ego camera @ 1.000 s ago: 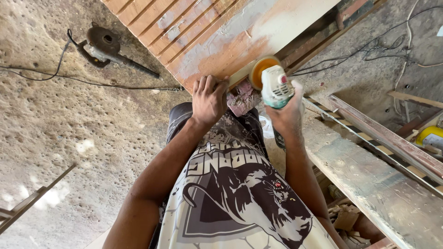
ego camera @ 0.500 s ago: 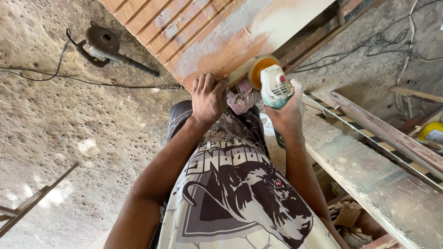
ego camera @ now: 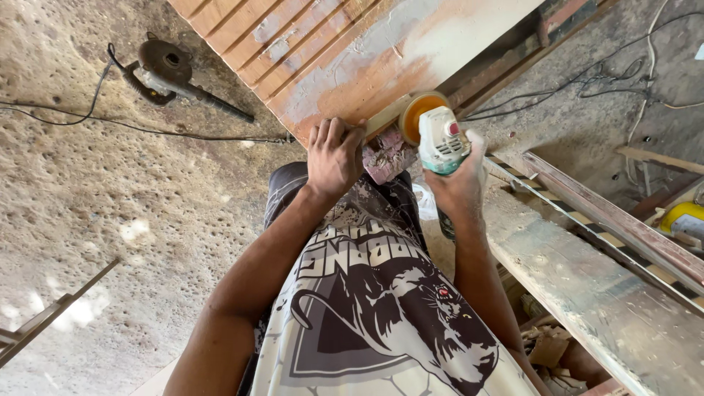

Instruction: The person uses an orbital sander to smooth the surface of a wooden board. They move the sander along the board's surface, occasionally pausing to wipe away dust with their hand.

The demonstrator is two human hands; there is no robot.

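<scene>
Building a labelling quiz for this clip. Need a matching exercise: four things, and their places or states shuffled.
Things:
1. left hand
2. right hand
3. second grinder
4. yellow object

Places or states:
A. lying on the concrete floor, cable attached
B. gripping the white sander
C. at the right edge, behind the planks
D. pressed on the wooden panel's edge

Pairs: 1-D, 2-B, 3-A, 4-C

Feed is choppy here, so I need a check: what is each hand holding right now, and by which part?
The right hand grips a white power sander by its body, behind the orange disc. The left hand holds nothing; it presses on the edge of the wooden panel.
</scene>
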